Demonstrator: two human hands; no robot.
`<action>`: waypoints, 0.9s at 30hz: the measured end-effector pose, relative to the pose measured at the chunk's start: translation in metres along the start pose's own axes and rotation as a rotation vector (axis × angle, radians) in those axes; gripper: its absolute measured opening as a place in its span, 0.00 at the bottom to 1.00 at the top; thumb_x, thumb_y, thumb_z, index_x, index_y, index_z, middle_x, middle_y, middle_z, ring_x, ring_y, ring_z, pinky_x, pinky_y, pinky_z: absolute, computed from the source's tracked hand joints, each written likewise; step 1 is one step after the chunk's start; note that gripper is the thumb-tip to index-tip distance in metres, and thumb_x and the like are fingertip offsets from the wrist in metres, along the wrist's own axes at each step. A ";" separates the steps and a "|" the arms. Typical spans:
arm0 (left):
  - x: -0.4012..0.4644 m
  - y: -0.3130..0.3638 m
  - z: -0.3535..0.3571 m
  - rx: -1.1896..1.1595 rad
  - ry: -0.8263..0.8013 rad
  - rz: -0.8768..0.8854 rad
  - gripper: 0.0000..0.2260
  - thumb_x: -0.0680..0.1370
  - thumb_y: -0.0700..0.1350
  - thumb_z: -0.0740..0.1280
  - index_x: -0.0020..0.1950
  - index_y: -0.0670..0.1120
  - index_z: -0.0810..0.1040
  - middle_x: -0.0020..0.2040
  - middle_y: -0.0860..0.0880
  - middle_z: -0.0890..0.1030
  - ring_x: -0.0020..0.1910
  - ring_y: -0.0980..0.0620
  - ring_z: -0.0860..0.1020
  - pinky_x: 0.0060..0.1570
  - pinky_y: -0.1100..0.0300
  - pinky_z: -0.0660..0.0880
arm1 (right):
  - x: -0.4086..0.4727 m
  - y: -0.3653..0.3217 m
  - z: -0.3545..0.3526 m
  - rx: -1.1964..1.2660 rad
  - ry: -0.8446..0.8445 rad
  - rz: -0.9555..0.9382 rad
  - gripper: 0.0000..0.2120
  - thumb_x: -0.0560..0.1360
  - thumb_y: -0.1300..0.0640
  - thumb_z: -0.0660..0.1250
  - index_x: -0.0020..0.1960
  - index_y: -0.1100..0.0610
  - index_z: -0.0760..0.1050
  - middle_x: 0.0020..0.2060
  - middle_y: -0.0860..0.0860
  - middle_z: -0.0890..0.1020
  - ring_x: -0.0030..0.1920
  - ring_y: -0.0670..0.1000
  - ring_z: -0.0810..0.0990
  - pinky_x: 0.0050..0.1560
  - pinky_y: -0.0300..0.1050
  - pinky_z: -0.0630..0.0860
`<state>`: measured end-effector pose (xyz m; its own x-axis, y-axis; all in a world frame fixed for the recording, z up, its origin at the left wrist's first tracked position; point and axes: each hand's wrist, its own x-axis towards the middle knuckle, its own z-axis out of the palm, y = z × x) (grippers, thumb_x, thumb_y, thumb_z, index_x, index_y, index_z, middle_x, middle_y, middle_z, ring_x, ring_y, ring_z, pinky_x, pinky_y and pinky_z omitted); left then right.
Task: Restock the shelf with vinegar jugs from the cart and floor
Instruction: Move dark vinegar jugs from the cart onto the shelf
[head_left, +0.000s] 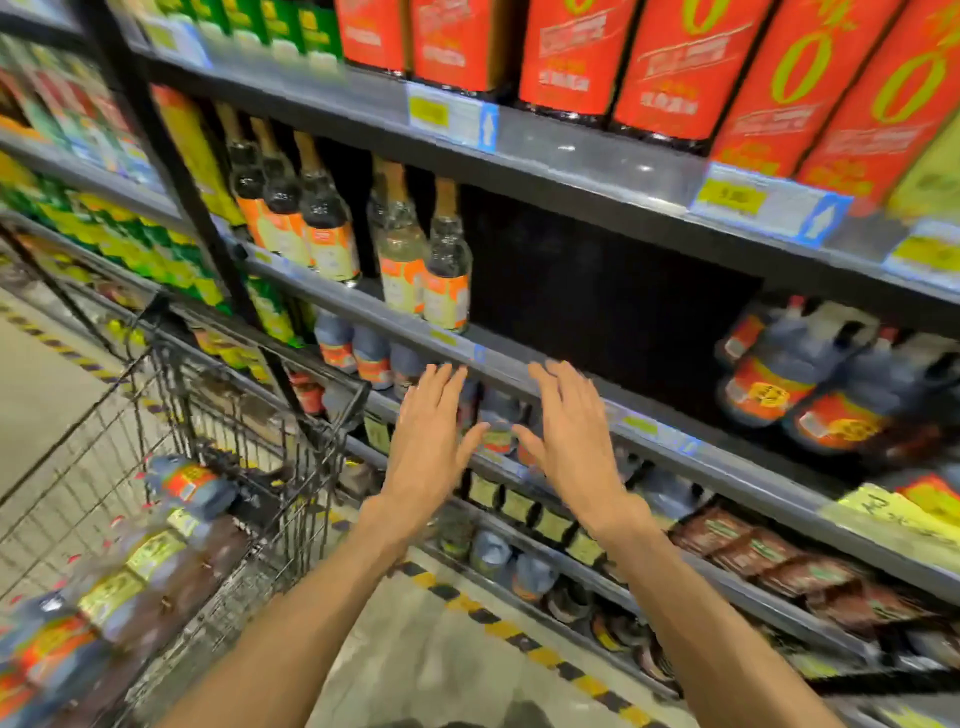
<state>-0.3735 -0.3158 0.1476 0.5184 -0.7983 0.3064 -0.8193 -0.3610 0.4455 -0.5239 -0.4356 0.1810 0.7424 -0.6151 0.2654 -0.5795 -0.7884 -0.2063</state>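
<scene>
Vinegar jugs (810, 384) with red-orange labels stand at the right end of the middle shelf (519, 371); more jugs (156, 540) lie in the wire cart (291, 441) at lower left. Neither group is in hand. Left hand (428, 426) and right hand (569, 431) both spread, fingers straight, palms facing each other, empty, raised before the shelf edge beside a dark gap. Tall bottles (415, 260) stand left of the gap.
</scene>
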 end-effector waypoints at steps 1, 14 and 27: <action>-0.011 -0.023 -0.013 0.019 0.009 -0.040 0.34 0.81 0.58 0.66 0.82 0.46 0.59 0.82 0.48 0.60 0.82 0.48 0.54 0.78 0.44 0.59 | 0.006 -0.022 0.008 -0.003 -0.029 -0.061 0.39 0.76 0.49 0.75 0.80 0.58 0.61 0.77 0.58 0.67 0.79 0.60 0.63 0.77 0.61 0.63; -0.213 -0.266 -0.150 0.062 0.130 -0.572 0.34 0.79 0.59 0.66 0.80 0.43 0.63 0.77 0.40 0.68 0.75 0.38 0.67 0.71 0.42 0.69 | 0.030 -0.327 0.120 -0.025 -0.328 -0.629 0.42 0.75 0.37 0.72 0.81 0.56 0.61 0.75 0.56 0.69 0.76 0.59 0.67 0.74 0.58 0.65; -0.326 -0.386 -0.168 0.121 0.115 -1.024 0.32 0.74 0.60 0.63 0.74 0.45 0.69 0.66 0.43 0.75 0.63 0.41 0.75 0.60 0.46 0.75 | 0.043 -0.479 0.239 0.060 -0.624 -0.944 0.39 0.74 0.39 0.72 0.79 0.50 0.61 0.70 0.52 0.73 0.71 0.57 0.72 0.68 0.55 0.71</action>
<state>-0.1851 0.1644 0.0178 0.9954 -0.0328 -0.0900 0.0116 -0.8918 0.4524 -0.1342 -0.0848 0.0661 0.9217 0.3466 -0.1740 0.3061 -0.9257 -0.2220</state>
